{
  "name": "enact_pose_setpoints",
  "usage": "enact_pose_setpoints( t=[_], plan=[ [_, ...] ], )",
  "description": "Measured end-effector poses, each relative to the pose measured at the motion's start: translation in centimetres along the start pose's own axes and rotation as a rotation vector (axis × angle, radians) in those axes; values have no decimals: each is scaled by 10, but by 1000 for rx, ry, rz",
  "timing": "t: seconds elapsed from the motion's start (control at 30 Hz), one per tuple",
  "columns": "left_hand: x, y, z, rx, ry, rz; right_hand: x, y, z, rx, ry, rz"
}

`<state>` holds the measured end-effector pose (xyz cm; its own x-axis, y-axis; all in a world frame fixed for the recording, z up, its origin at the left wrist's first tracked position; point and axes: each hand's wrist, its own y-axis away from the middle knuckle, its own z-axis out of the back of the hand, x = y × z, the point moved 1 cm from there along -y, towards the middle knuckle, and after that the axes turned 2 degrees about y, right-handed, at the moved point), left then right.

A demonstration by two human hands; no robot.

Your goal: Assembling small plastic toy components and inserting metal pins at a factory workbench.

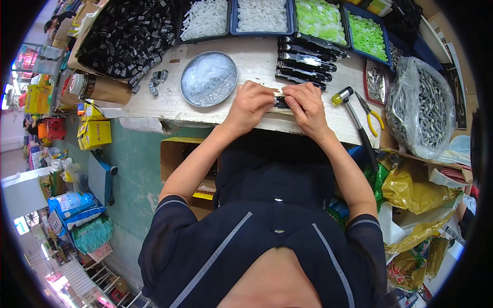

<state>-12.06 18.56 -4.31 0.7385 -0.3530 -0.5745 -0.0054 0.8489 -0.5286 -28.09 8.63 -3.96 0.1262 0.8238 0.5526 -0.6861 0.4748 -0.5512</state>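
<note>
My left hand (250, 104) and my right hand (306, 106) meet at the front edge of a worn white workbench (154, 105). Both pinch a small black part (281, 102) held between them; most of it is hidden by the fingers. Just left of my left hand sits a round metal dish (208, 78) of small clear plastic pieces. Behind my hands lies a stack of long black assembled parts (307, 57). A mallet with a yellow head (351, 110) rests right of my right hand.
Trays of white (262, 15) and green (321, 19) pieces line the back. A heap of black parts (126, 36) lies back left. Yellow-handled pliers (372, 113) and a clear bag of grey metal parts (425, 105) sit at right. An open cardboard box (177, 154) stands under the bench.
</note>
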Motion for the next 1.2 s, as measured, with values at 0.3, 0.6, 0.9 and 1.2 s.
enact_pose_setpoints(
  t=[0.3,0.6,0.9,1.2],
  plan=[
    [17,9,-7,-106,689,708,0,-2,-2,-15,-49,-6],
    [15,-1,-6,-76,661,795,-5,-4,2,-35,-158,-97],
    [50,-108,34,84,-131,482,-87,6,144,-63,649,-567],
    [137,-190,0,213,-542,501,-129,-2,144,299,840,-777]
  ],
)
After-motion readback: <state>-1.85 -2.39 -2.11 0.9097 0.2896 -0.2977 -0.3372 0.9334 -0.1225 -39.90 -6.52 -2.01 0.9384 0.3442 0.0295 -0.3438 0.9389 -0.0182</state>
